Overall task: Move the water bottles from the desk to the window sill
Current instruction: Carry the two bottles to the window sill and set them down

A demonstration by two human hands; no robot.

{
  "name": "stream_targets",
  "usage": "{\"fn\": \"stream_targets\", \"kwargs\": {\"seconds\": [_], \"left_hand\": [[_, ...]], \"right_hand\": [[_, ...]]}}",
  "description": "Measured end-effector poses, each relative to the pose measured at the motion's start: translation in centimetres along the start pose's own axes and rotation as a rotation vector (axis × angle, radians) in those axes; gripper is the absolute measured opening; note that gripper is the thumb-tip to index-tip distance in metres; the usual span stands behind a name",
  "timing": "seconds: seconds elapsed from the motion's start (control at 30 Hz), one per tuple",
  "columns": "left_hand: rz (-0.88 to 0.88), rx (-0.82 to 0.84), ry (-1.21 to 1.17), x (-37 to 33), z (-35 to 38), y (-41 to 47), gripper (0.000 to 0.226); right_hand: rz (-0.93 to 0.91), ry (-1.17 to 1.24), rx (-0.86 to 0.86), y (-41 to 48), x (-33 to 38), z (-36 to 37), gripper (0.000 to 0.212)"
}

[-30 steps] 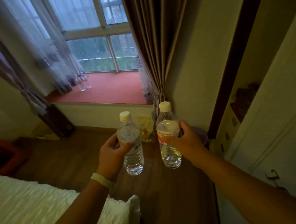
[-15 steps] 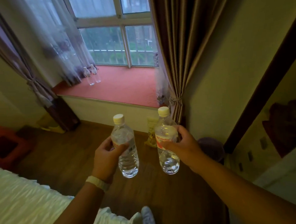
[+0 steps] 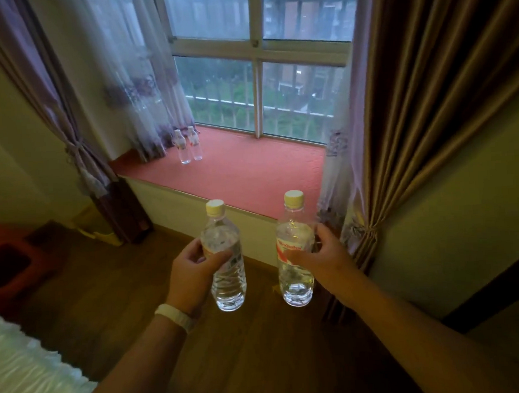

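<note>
Low in the middle of the frame, the left hand is wrapped round the waist of one water bottle, with the thumb across the front and the fingers curled behind. Just to its right, the right hand grips a second bottle (the one with the red-printed label) in the same way. Both are upright with pale caps on, held apart in the air above the wooden floor. Above them, across the centre of the frame, runs the red window sill. Two more bottles stand at its far left end, close together and perhaps touching; they are too small to tell. A white wristband sits on the left wrist. A brown curtain hangs at the right.
</note>
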State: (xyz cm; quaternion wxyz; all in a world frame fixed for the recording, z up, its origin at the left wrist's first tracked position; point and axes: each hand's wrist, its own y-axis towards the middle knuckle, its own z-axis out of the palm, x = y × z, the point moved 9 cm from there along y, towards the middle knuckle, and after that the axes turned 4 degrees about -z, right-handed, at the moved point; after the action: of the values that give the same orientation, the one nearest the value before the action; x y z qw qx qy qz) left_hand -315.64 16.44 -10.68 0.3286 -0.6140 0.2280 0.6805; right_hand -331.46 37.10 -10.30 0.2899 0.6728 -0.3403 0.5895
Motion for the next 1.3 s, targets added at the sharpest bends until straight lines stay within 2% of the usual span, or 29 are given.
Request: {"fn": "stream_targets", "kwargs": {"seconds": [0.17,0.27,0.43,0.6,0.73,0.83,1.1,1.3], "left_hand": [[0.002,-0.056,-0.003,-0.8,-3.4,4.7,0.047],[-0.013,-0.128,-0.005,-0.8,-5.6,7.4,0.058],[-0.037,-0.246,-0.016,-0.3,-8.8,12.5,0.068],[-0.051,-0.388,0.004,-0.3,-10.9,18.5,0.058],[-0.053,-0.445,0.028,-1.6,-10.9,23.9,0.043],[-0.020,-0.498,0.050,-2.9,-10.9,27.8,0.034],[0.022,-0.454,0.094,-4.9,-11.7,37.5,0.032],[0.001,-0.388,0.098,-3.5,-15.9,44.7,0.035]], "right_hand": [[0.011,0.018,0.070,6.5,0.1,4.1,0.049],[0.032,0.048,0.124,10.3,-0.3,6.7,0.052],[0.055,0.073,0.253,17.8,-1.6,11.3,0.076],[0.064,0.111,0.398,26.2,-1.9,14.8,0.078],[0.046,0.111,0.454,32.9,-0.6,15.6,0.059],[0.008,0.092,0.491,37.2,0.6,16.4,0.054],[0.031,0.095,0.501,46.0,0.3,20.2,0.054],[0.059,0.052,0.443,52.1,-1.2,25.1,0.051]]}}
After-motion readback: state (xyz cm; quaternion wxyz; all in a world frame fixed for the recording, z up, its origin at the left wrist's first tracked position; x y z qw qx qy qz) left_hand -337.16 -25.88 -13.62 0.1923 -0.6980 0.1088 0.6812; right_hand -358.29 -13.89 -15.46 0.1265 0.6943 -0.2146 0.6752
